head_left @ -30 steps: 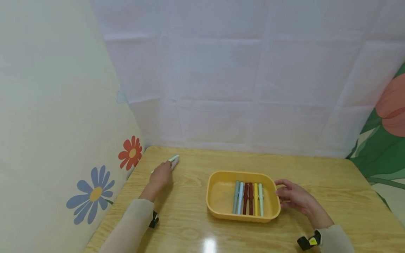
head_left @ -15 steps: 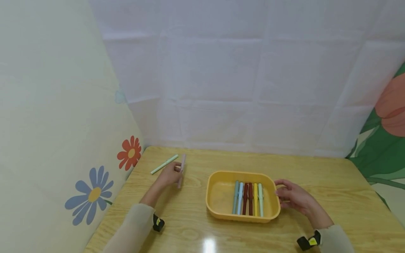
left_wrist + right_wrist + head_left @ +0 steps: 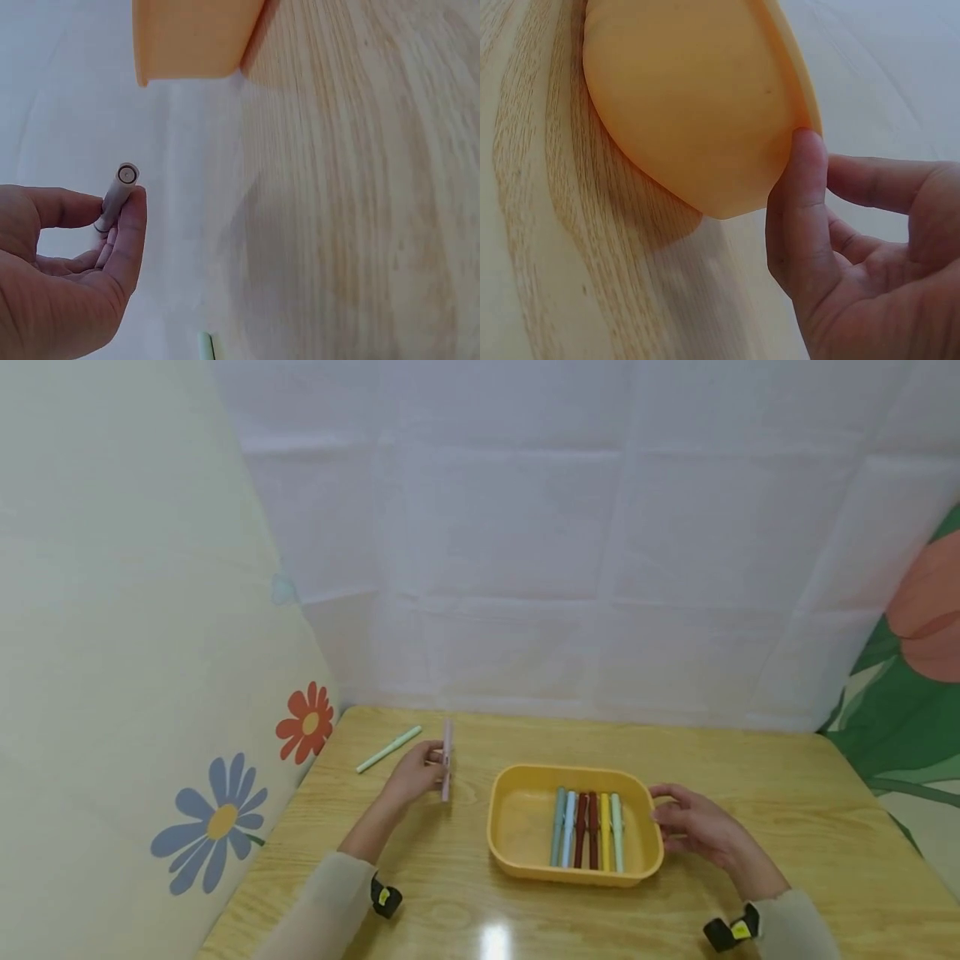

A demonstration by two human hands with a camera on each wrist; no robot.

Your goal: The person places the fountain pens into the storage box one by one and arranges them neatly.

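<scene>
My left hand (image 3: 415, 774) pinches a pale pink pen (image 3: 447, 760) between thumb and fingers, raised over the table left of the yellow tray (image 3: 525, 878). In the left wrist view the round end of this pen (image 3: 127, 175) faces the camera. A light green pen (image 3: 390, 749) lies slanted on the table behind the left hand. Inside the tray, several pens lie side by side, among them a yellow pen (image 3: 606, 832) and a dark red pen (image 3: 581, 831). My right hand (image 3: 701, 827) holds the tray's right end, thumb and finger at the rim (image 3: 799, 82).
The wooden table (image 3: 450, 910) ends at a white cloth backdrop (image 3: 525, 568). A flower-printed cloth (image 3: 150, 693) borders the left side, another (image 3: 900, 710) the right. A black camera strap (image 3: 386, 897) sits on each wrist.
The left hand has picked up the pink pen from beside the green pen, turned it upright in the head view and moved right. The right hand and tray have stayed put.
</scene>
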